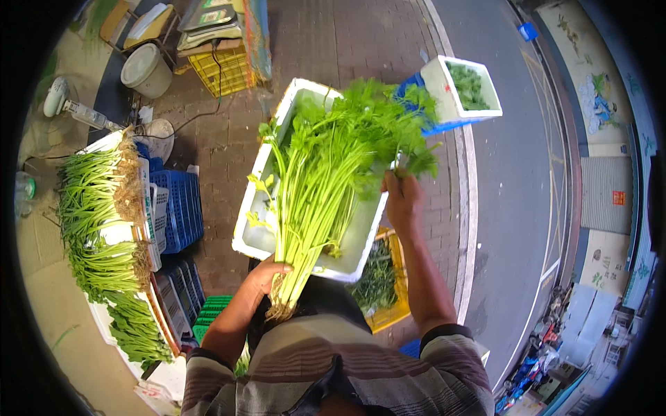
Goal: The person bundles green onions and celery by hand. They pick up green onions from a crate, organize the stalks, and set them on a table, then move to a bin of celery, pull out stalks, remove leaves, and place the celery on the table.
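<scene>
My left hand (270, 275) grips a large bunch of leafy celery (307, 208) low on its pale stalks, just above the brown roots. The bunch slants up and right, its leaves spreading over a white foam box (250, 247). At the leafy side, my right hand (404, 195) is closed around a thin shiny object (398, 159), perhaps a blade; its handle is hidden in the fist. Leaves lie against that object and are blurred. Inside the box, more stalks (341, 223) and greens show partly under the bunch.
Scallions (93, 192) and other greens (138, 327) lie on a stand at left, beside blue crates (179, 208). A yellow crate of greens (398, 307) sits low at right. Beyond stands another foam box (489, 112) near the kerb (468, 208). A cable (200, 118) crosses the paving.
</scene>
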Tool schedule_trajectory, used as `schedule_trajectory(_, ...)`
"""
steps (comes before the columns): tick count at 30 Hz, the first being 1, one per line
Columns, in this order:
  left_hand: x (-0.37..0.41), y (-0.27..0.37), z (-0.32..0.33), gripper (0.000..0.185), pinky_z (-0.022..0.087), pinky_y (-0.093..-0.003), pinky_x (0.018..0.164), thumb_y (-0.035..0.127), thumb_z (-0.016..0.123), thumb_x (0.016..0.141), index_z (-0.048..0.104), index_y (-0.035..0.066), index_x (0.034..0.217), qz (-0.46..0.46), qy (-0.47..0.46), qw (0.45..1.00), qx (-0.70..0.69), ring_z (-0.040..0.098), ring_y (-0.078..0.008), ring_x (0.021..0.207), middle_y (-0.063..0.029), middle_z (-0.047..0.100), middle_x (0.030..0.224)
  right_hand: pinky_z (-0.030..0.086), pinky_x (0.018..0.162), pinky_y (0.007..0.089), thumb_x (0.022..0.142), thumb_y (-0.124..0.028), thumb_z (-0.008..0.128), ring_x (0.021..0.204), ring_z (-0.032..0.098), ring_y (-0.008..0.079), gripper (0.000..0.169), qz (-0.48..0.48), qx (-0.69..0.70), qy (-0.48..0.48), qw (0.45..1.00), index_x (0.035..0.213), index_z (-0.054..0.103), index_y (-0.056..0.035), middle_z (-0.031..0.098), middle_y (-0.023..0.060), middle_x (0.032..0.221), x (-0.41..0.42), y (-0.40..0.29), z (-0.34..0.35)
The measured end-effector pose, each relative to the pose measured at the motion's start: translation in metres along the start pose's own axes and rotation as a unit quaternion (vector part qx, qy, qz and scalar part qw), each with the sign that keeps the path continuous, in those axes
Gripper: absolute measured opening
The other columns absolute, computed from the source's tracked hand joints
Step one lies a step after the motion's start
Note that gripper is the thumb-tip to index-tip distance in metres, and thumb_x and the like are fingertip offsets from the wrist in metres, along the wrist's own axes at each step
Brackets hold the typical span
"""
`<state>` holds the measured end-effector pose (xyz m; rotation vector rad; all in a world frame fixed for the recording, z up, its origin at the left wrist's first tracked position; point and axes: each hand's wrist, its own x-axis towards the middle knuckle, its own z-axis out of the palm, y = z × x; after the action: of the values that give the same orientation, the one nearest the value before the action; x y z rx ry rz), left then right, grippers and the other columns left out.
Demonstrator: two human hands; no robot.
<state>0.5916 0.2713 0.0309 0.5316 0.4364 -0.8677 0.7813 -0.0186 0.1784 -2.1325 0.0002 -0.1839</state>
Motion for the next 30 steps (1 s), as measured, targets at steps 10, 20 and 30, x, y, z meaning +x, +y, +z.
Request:
schedule_trajectory(10,0.009,-0.015,-0.020,0.054,0.060,-0.0449,0.077,0.020,0.067,0.085,0.053,-0.008,0.128,-0.021,-0.037,0.988,-0.147,0.070,-0.0332,0.088,-0.0219,0.068,0.109,0.048,0.065,0.0290,0.097,-0.010,0.053,0.068,0.060,0.0137,0.013,0.052,0.065,0.068,0.994,0.096,0.063,-0.0012,0.063,0.0065,0.079,-0.010,0.009,-0.032)
schedule_trajectory(20,0.016,-0.023,-0.055,0.049,0.060,-0.0487,0.073,0.020,0.065,0.084,0.057,-0.006,0.124,0.001,0.005,0.998,-0.064,0.071,-0.0369,0.086,-0.0229,0.070,0.100,0.048,0.053,0.0298,0.093,-0.014,0.059,0.058,0.060,0.0151,0.029,0.363,-0.277,-0.041,0.889,0.110,0.058,0.0097,0.063,0.0066,0.071,-0.221,0.162,-0.143)
schedule_trajectory(30,0.020,0.006,0.003,0.077,0.049,-0.0360,0.094,0.001,0.063,0.071,0.038,-0.003,0.144,0.045,0.139,0.964,0.224,0.060,-0.0252,0.110,-0.0163,0.059,0.127,0.046,0.097,0.0453,0.096,-0.056,0.052,0.119,0.055,0.0313,0.072,0.585,0.342,-0.153,0.719,0.142,0.043,-0.0004,0.055,0.0172,0.135,-0.157,0.123,0.159)
